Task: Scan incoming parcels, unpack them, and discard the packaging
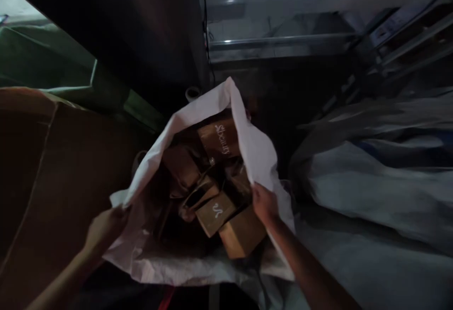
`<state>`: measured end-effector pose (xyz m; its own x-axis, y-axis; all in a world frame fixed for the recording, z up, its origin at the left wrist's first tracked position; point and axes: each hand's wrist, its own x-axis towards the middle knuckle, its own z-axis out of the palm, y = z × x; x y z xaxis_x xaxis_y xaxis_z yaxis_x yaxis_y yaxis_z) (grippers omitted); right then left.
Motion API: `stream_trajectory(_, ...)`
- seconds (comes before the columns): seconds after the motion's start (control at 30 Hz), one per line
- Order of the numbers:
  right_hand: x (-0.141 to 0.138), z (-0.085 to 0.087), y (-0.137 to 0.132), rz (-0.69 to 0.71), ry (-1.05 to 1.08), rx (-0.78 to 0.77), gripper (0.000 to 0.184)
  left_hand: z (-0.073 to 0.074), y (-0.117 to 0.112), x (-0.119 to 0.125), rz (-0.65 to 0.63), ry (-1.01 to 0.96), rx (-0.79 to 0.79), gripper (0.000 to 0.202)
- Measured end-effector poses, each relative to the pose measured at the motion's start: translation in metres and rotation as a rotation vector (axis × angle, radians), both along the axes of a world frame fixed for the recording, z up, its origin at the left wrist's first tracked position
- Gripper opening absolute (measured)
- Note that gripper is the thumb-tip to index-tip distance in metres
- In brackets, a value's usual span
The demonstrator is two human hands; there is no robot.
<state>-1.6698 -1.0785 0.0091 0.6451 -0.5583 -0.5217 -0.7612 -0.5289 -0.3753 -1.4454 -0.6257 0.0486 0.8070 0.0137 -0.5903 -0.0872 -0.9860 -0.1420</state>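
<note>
A large white woven sack (184,272) gapes in front of me, its rim folded outward. My left hand (106,227) grips the rim at the near left, fingers closed on the fabric. On the opposite side my right hand (264,204) is closed around the right edge. Inside lie several brown cardboard boxes: one with white lettering ending in "beauty" (221,140) at the far end, a small one with a white squiggle (215,212) in the middle, and a plain box (242,234) close to my right hand. The bottom of the sack is dark.
At left stands a big cardboard carton (24,168), with a green bin (46,60) behind it. Filled white sacks (382,192) lie on the right. A roll of tape (193,94) sits beyond the sack, and a metal rack (414,46) stands at the upper right.
</note>
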Motion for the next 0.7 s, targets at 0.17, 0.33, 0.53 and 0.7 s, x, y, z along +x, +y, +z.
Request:
stream_trajectory(0.17, 0.078, 0.007, 0.111, 0.308, -0.101, 0.161, 0.04, -0.014, -0.002, -0.01, -0.126, 0.164, 0.105, 0.067)
stream_trajectory(0.33, 0.124, 0.015, 0.135, 0.372, -0.024, 0.16, 0.035, -0.006, 0.038, 0.008, -0.014, 0.153, 0.058, 0.063)
stream_trajectory(0.53, 0.132, -0.005, 0.133, 0.36, 0.072, 0.128, 0.037, -0.005, -0.03, 0.002, -0.114, -0.224, -0.175, 0.068)
stream_trajectory(0.7, 0.152, -0.03, 0.131, 0.375, 0.075, 0.173, 0.037, -0.045, -0.202, 0.009, 0.011, -0.331, -0.742, 0.063)
